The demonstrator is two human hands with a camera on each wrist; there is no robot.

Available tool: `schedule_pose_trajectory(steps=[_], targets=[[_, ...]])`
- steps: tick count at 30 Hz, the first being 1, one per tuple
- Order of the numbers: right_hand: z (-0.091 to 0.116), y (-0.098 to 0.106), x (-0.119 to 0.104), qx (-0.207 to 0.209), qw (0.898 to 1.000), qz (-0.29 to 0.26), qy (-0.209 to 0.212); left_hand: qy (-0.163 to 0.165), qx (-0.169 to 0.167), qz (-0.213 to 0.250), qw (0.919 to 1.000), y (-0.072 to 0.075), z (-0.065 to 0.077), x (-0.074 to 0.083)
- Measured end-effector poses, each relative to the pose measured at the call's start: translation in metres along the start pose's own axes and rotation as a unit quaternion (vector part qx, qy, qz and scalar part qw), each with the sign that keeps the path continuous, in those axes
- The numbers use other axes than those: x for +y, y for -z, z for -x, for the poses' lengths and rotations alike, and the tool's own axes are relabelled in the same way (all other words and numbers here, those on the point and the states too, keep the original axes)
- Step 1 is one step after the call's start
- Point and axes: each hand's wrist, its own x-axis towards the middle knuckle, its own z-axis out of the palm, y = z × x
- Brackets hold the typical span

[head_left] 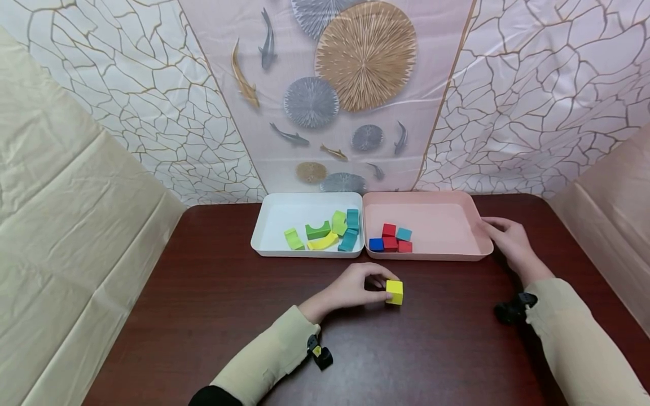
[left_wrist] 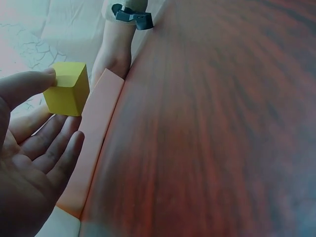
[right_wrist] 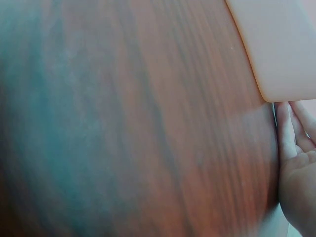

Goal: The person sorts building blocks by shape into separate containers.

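Observation:
In the head view my left hand [head_left: 354, 286] pinches a yellow cube [head_left: 394, 292] between thumb and fingers, just in front of the trays. The left wrist view shows the thumb on one side of the yellow cube [left_wrist: 67, 89], fingers beneath. At the pink tray's [head_left: 431, 217] right end, my right hand [head_left: 510, 243] touches the rim. Its fingers look fairly straight against the tray corner in the right wrist view. Inside the pink tray lie red cubes [head_left: 390, 244], a blue cube [head_left: 376, 245] and a teal cube [head_left: 403, 234], grouped in the near left corner.
A white tray [head_left: 274, 223] adjoins the pink one on the left. It holds green arch pieces [head_left: 318, 230], a yellow curved block [head_left: 323, 242] and teal blocks [head_left: 348, 240]. Both trays sit at the back of the dark wooden table [head_left: 213, 316], before a patterned cloth [head_left: 325, 146].

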Motion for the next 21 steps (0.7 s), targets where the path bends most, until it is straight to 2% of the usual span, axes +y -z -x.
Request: schedule_pose_trajectory(steps=[21], targets=[[0.0, -0.001, 0.0, 0.001, 1.0, -0.004, 0.0, -0.004, 0.056, 0.011, 0.9984, 0.008, -0.013, 0.002]])
